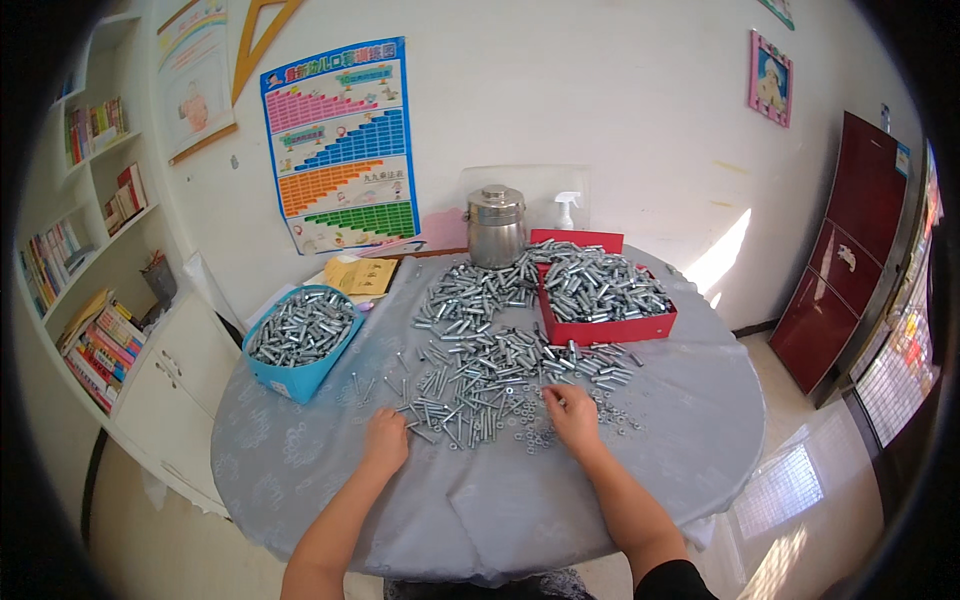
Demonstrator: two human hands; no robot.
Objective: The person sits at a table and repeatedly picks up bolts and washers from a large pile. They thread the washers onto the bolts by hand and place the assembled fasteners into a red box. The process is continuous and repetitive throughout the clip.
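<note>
My left hand (387, 440) is closed at the left edge of a loose pile of long thin bolts (484, 420), with a bolt (412, 425) at its fingertips. My right hand (573, 415) has its fingers pinched together just above small washers and nuts (535, 437); what the fingers hold, if anything, is too small to make out. Beyond both hands lies a wide heap of thick silver metal sleeves (480, 355). More of these parts fill a red box (612, 331) at the back right and a light blue bin (292, 381) at the left.
A grey cloth (450, 520) covers the round table. At its back stand a steel canister (496, 228) and a white spray bottle (566, 211). A yellow booklet (361, 275) lies behind the blue bin. Bookshelves (95, 200) stand left, a dark red cabinet (842, 255) right.
</note>
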